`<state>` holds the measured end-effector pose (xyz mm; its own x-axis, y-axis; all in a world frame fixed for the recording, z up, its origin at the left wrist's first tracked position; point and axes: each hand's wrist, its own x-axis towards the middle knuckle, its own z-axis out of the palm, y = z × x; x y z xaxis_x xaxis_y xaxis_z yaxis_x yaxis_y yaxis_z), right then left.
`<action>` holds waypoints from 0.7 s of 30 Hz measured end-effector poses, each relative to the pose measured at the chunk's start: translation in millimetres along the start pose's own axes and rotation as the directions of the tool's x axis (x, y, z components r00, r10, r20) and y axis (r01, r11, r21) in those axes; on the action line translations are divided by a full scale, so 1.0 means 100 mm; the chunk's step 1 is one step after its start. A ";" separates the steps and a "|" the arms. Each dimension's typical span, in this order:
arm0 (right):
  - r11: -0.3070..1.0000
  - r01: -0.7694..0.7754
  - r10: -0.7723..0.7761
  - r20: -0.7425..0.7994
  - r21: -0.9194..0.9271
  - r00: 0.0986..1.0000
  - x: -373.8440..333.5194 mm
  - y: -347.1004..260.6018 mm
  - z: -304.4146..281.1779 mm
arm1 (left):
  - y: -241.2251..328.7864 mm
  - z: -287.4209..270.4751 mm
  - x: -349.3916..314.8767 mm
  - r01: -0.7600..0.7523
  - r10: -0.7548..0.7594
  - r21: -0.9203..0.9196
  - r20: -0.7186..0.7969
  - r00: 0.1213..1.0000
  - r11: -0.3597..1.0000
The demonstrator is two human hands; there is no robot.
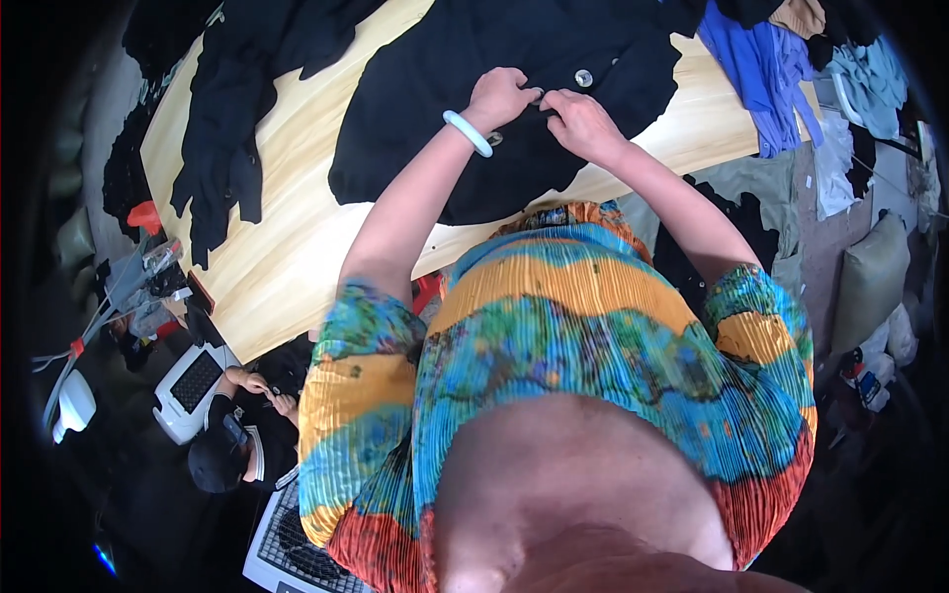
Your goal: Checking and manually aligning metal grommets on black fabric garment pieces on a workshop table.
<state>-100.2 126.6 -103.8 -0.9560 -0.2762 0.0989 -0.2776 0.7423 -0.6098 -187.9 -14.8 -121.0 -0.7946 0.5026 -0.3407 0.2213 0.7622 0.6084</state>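
Observation:
A black garment (435,119) is spread over the wooden table in front of me, with a row of shiny round buttons (583,77) across it. Both of my hands work at the middle of this row, their fingertips close together. My left hand (501,99), with a pale bracelet (468,133) at the wrist, is closed in a pinch on the cloth. Facing it, my right hand (585,125) also pinches there, thumb and forefinger together. A small greyish spot shows between the fingertips, perhaps a button; the fingers partly hide it. Another button (495,138) lies just below my left hand.
More black clothing (227,109) lies on the table's (297,247) left side. Blue garments (756,74) hang over its right end, near a grey cushion (872,282). At the lower left, another person in a dark cap (217,460) sits close to a white machine (193,390).

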 end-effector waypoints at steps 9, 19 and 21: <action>0.985 -0.172 0.171 -0.092 -0.003 0.981 0.12 0.01 0.05 | -0.08 0.13 0.02 0.132 -0.136 -0.571 0.037 0.990 0.811; 0.964 -0.052 0.072 0.067 -0.260 0.995 0.12 0.09 -0.01 | 0.06 0.03 -0.22 -0.395 0.394 -0.018 -0.042 0.918 0.919; 0.969 -0.039 0.056 0.065 -0.242 0.996 0.14 0.11 0.01 | 0.09 0.05 -0.23 -0.376 0.373 -0.039 -0.068 0.925 0.926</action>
<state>-116.7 130.4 -109.3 -0.9620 -0.2729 0.0135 -0.2548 0.8782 -0.4048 -165.0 -17.4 -111.5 -0.6910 0.7217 -0.0397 0.4815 0.5006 0.7194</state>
